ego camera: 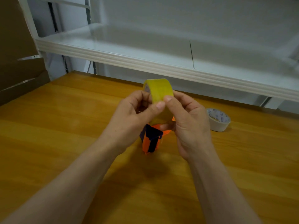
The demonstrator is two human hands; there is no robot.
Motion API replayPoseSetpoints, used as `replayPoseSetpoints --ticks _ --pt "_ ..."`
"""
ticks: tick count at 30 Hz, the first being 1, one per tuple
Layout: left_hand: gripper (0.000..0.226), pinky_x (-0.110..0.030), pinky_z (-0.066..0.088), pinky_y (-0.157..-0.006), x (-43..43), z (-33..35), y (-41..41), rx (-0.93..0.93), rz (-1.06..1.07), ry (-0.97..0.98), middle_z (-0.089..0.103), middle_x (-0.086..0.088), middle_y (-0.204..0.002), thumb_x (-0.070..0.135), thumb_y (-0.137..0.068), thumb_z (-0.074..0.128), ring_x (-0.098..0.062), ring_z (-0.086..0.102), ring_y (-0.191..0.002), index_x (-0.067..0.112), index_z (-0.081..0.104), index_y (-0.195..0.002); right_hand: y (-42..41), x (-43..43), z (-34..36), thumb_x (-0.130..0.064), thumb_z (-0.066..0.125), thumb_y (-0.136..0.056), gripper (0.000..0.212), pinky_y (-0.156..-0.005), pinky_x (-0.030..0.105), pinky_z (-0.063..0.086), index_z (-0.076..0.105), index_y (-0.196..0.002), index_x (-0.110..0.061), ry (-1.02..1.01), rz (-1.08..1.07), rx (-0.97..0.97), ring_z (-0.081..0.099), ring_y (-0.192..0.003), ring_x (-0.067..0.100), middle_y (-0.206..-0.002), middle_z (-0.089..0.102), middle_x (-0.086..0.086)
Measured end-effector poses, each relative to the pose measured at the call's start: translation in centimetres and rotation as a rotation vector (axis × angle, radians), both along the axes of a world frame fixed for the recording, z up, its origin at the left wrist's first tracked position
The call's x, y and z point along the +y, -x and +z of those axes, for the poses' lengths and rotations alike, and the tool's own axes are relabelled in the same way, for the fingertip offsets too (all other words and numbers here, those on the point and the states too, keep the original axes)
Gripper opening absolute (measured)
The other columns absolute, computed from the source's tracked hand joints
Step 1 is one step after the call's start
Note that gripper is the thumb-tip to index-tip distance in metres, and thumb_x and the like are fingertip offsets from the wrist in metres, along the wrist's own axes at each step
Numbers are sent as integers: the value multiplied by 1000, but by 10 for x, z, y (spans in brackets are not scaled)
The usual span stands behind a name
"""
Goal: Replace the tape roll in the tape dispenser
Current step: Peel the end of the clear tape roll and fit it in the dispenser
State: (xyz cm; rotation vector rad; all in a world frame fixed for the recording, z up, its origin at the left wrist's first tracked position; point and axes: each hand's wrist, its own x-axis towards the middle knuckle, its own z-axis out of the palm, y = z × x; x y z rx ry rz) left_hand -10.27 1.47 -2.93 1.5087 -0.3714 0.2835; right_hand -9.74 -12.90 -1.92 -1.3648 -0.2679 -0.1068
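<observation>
A yellow tape roll (pixel 159 90) stands on edge above the wooden table, held between both hands. My left hand (pixel 131 120) grips its left side, thumb pressed on the outer face. My right hand (pixel 188 122) grips the right side, its thumb tip beside the left thumb on the tape surface. Below the roll an orange tape dispenser (pixel 151 141) with a dark blue handle part points toward me; its upper part is hidden behind the roll and my fingers. I cannot tell whether the roll sits in the dispenser.
A white, nearly used tape roll (pixel 218 119) lies on the wooden table (pixel 64 126) to the right. A white shelf (pixel 145 60) overhangs the table's far edge. Brown cardboard (pixel 17 62) leans at the far left.
</observation>
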Motion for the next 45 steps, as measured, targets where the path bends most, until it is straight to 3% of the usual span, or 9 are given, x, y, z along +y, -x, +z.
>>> replayPoseSetpoints --ticks 2,6,10,18,23,28,33,39,45 --pt "17 -20 53 -71 0 -2 1 -14 -14 -48 65 5 -82 29 -86 67 -8 63 -78 14 63 -93 -1 -2 0 -15 66 -95 17 -46 22 53 73 -111 -14 -16 -16 3 75 -83 16 -99 78 1" --pt "20 -41 53 -75 -1 -4 -1 -26 54 -23 65 -13 -88 26 -87 63 -27 61 -81 9 65 -96 0 -1 0 -16 65 -97 24 -46 22 53 70 -119 -13 38 9 -23 73 -79 16 -105 77 2" --pt "17 -29 53 -73 0 -2 -1 24 47 34 67 -2 -85 25 -89 60 -14 64 -78 12 67 -97 0 -1 1 -15 63 -97 27 -48 23 55 69 -123 -18 80 37 -46 73 -77 14 -109 76 -1" --pt "19 -34 51 -70 3 1 -3 174 -4 216 66 -13 -84 24 -85 62 -27 59 -77 7 67 -94 0 1 -2 -17 60 -99 28 -50 24 55 69 -125 -20 105 82 -14 75 -85 22 -115 74 7" --pt "24 -29 53 -63 7 4 -2 254 -66 333 69 -3 -73 19 -93 57 -18 66 -68 0 62 -107 2 0 1 -17 57 -101 25 -48 25 55 72 -121 -19 67 132 5 77 -79 27 -110 75 14" --pt "56 -32 57 -69 6 9 1 306 -111 406 67 -13 -94 24 -82 60 -24 65 -82 -12 55 -125 2 -1 2 -11 57 -100 26 -49 25 57 73 -119 -18 59 140 -7 75 -75 22 -107 77 8" --pt "54 -35 54 -76 4 10 3 339 -104 449 61 -19 -108 24 -91 56 -32 58 -96 -11 49 -132 4 0 4 -10 58 -99 24 -52 25 58 75 -113 -21 56 118 -11 75 -79 21 -104 77 5" --pt "50 -33 55 -77 6 8 2 339 -194 491 64 -19 -110 34 -96 46 -28 61 -95 -1 61 -128 3 0 6 -9 60 -98 21 -52 23 58 77 -105 -19 38 38 6 76 -84 22 -105 77 5" --pt "57 -34 54 -80 9 5 -1 295 -338 401 58 -23 -117 7 -78 52 -30 62 -99 -8 50 -134 4 -2 8 -11 64 -96 17 -53 23 57 77 -100 -22 81 -16 -1 74 -85 22 -103 75 6"
